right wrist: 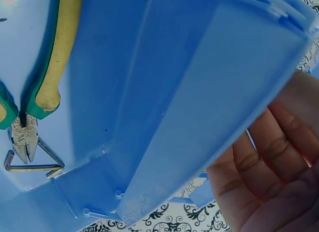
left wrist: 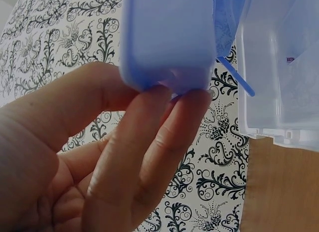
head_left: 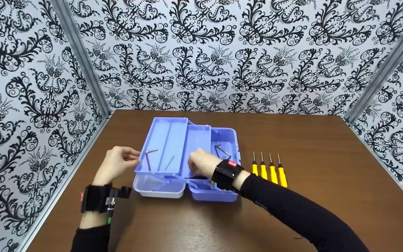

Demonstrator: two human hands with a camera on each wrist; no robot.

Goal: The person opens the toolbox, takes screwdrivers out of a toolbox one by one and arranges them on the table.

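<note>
A periwinkle-blue cantilever toolbox [head_left: 213,197] stands opened out on the table. My left hand [head_left: 117,162] pinches the left edge of its upper tray [head_left: 161,133], fingertips at the tray's underside in the left wrist view. L-shaped hex keys [head_left: 148,159] lie in that tray beside a thin metal piece [head_left: 169,162]. My right hand [head_left: 203,162] reaches down into the middle tray [head_left: 198,138]. Its fingertips are hidden behind the tray wall [right wrist: 214,92] in the right wrist view, so I cannot tell what they hold. Green-and-yellow pliers [right wrist: 64,52] and hex keys [right wrist: 35,167] lie in the bottom compartment.
Several yellow-handled screwdrivers [head_left: 273,174] lie in a row right of the toolbox. The toolbox's whitish translucent lid [head_left: 159,192] extends below the upper tray. Patterned panels [head_left: 222,63] wall the brown table [head_left: 310,140] at the back and sides.
</note>
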